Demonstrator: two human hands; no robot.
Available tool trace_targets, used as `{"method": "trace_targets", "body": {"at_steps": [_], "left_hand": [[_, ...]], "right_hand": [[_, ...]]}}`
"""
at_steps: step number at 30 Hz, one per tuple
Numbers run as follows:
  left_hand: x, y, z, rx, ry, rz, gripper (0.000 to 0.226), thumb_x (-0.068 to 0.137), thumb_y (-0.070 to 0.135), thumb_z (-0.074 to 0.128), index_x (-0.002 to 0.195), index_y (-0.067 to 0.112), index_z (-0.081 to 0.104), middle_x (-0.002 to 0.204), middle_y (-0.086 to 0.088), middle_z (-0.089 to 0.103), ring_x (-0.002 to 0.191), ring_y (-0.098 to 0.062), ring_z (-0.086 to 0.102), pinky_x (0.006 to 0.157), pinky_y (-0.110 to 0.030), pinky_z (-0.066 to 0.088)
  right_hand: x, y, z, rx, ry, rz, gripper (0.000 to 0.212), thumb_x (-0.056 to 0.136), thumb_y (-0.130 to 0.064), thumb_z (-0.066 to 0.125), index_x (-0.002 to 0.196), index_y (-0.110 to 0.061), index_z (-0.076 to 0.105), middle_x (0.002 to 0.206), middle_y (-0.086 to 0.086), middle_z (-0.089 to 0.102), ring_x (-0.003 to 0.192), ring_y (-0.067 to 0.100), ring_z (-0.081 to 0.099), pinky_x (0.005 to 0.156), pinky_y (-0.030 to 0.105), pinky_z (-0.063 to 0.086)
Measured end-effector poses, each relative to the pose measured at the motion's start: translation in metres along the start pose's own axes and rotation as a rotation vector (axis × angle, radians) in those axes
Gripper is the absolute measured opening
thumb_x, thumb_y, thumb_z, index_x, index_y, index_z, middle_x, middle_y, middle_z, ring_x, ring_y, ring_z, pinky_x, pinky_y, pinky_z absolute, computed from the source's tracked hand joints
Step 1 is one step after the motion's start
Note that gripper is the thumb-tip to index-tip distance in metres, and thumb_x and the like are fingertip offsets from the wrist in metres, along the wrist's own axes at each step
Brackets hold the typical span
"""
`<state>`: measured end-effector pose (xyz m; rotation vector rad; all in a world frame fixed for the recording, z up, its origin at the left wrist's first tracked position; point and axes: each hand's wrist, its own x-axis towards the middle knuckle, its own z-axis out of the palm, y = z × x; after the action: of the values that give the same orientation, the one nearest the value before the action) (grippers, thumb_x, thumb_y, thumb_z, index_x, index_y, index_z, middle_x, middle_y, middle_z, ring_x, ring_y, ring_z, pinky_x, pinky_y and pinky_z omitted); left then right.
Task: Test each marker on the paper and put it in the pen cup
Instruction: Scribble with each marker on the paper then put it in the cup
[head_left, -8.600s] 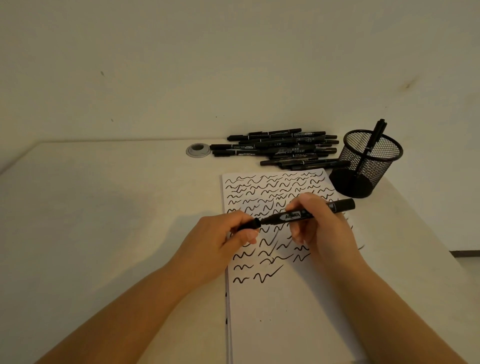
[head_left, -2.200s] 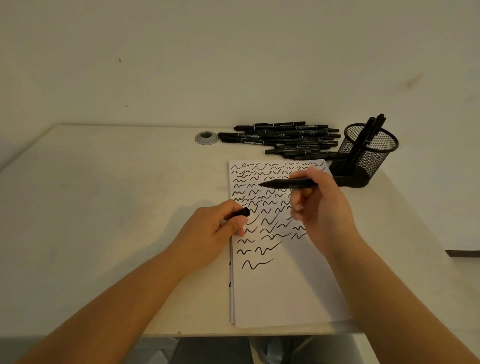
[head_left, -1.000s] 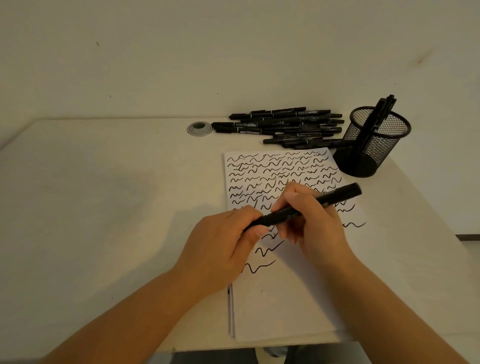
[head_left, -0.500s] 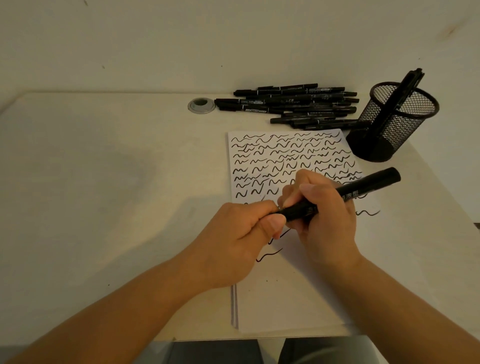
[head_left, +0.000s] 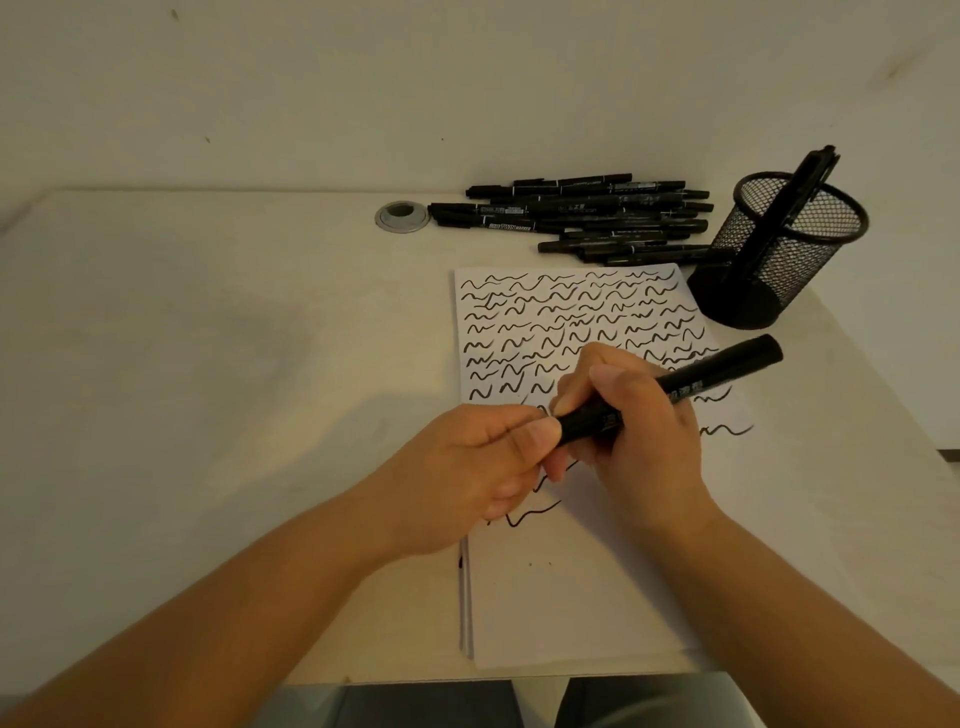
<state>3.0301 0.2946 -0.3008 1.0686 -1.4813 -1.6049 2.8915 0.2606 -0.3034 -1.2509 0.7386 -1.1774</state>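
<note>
A black marker (head_left: 722, 371) lies slanted across my right hand (head_left: 631, 421), which grips its barrel above the paper (head_left: 566, 582). My left hand (head_left: 467, 467) pinches the marker's near end, where the cap sits; the tip is hidden under my fingers. The white paper is covered with rows of black squiggles in its upper half. A black mesh pen cup (head_left: 779, 249) stands at the back right with a couple of markers leaning in it. A pile of several black markers (head_left: 582, 215) lies behind the paper.
A round grey cable grommet (head_left: 401, 215) sits in the table just left of the marker pile. The pale table (head_left: 208, 389) ends at the wall behind and at its near edge below my forearms. The paper is a thin stack.
My left hand, which held the loose cap apart, has come to the marker's near end and closed over it. Both hands have stayed over the paper's middle; the camera tilted down.
</note>
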Motion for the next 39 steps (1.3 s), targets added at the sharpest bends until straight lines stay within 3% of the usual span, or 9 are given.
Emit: {"method": "trace_targets", "body": {"at_steps": [3,7,12,14,19,24,28,33,39], "left_hand": [[0.001,0.000,-0.002,0.216,0.168,0.107,0.029,0.087,0.038,0.040,0.068,0.030,0.060,0.043,0.009,0.040,0.041,-0.006,0.035,0.046,-0.016,0.033],[-0.002,-0.002,-0.008,0.410,0.397,0.178,0.033,0.085,0.056,0.038,0.069,0.035,0.058,0.045,0.008,0.045,0.041,-0.004,0.038,0.044,-0.016,0.033],[-0.003,-0.005,-0.010,0.603,0.493,0.172,0.026,0.083,0.051,0.041,0.069,0.036,0.057,0.045,0.006,0.047,0.039,-0.006,0.040,0.040,-0.017,0.030],[-0.002,-0.001,-0.009,0.687,0.475,0.196,0.029,0.082,0.055,0.036,0.069,0.037,0.054,0.045,0.007,0.048,0.041,-0.008,0.044,0.041,-0.022,0.033],[0.012,0.023,-0.007,0.917,0.461,0.286,0.042,0.081,0.057,0.025,0.072,0.027,0.053,0.048,0.010,0.046,0.047,-0.011,0.047,0.046,-0.022,0.036],[0.038,0.051,-0.001,1.136,0.417,0.374,0.046,0.080,0.060,0.014,0.078,0.030,0.048,0.054,0.013,0.045,0.050,-0.006,0.046,0.048,-0.016,0.026],[0.068,0.074,-0.009,1.152,0.454,0.398,0.037,0.082,0.062,0.023,0.074,0.035,0.048,0.047,0.013,0.043,0.043,-0.001,0.045,0.045,-0.015,0.023],[0.123,0.079,-0.048,1.234,0.422,0.103,0.020,0.091,0.047,0.039,0.083,0.034,0.052,0.063,0.010,0.057,0.053,-0.005,0.053,0.053,-0.023,0.045],[0.173,0.049,-0.108,1.190,0.449,-0.129,0.025,0.092,0.038,0.046,0.106,0.021,0.058,0.105,0.000,0.063,0.093,-0.015,0.057,0.083,-0.036,0.048]], "right_hand": [[0.001,-0.003,0.000,-0.087,0.038,0.026,0.037,0.085,-0.026,0.043,0.053,-0.011,0.055,0.040,-0.002,0.049,0.040,0.010,0.040,0.040,0.016,0.033],[0.003,-0.003,-0.007,-0.223,0.178,0.066,0.051,0.089,-0.049,0.040,0.056,-0.016,0.061,0.045,-0.001,0.052,0.042,0.007,0.041,0.041,0.015,0.033],[0.002,-0.012,-0.015,-0.877,0.151,-0.479,0.012,0.085,-0.023,0.054,0.084,-0.020,0.065,0.077,-0.008,0.057,0.053,0.004,0.045,0.047,0.012,0.036],[0.002,-0.020,-0.017,-1.206,0.045,-0.691,0.019,0.083,-0.021,0.058,0.097,-0.015,0.069,0.092,0.002,0.061,0.064,0.005,0.052,0.047,0.015,0.041],[0.009,-0.041,-0.028,-1.543,-0.131,-0.801,0.019,0.084,-0.020,0.054,0.096,-0.013,0.068,0.086,0.004,0.064,0.063,0.018,0.058,0.039,0.026,0.043],[0.028,-0.064,-0.048,-1.573,-0.203,-0.763,0.019,0.077,-0.014,0.071,0.095,-0.008,0.066,0.082,0.006,0.063,0.061,0.018,0.058,0.042,0.028,0.049],[0.052,-0.094,-0.071,-1.459,0.013,-0.661,0.019,0.080,-0.009,0.066,0.097,-0.001,0.063,0.086,0.010,0.063,0.059,0.016,0.055,0.053,0.020,0.044],[0.077,-0.118,-0.107,-1.109,0.398,-0.482,0.020,0.089,-0.019,0.056,0.109,-0.015,0.053,0.086,-0.009,0.056,0.065,0.004,0.054,0.057,0.012,0.038],[0.099,-0.107,-0.136,-1.020,0.443,-0.324,0.021,0.090,-0.022,0.052,0.111,-0.021,0.047,0.079,-0.016,0.054,0.068,0.001,0.054,0.051,0.012,0.035]]}}
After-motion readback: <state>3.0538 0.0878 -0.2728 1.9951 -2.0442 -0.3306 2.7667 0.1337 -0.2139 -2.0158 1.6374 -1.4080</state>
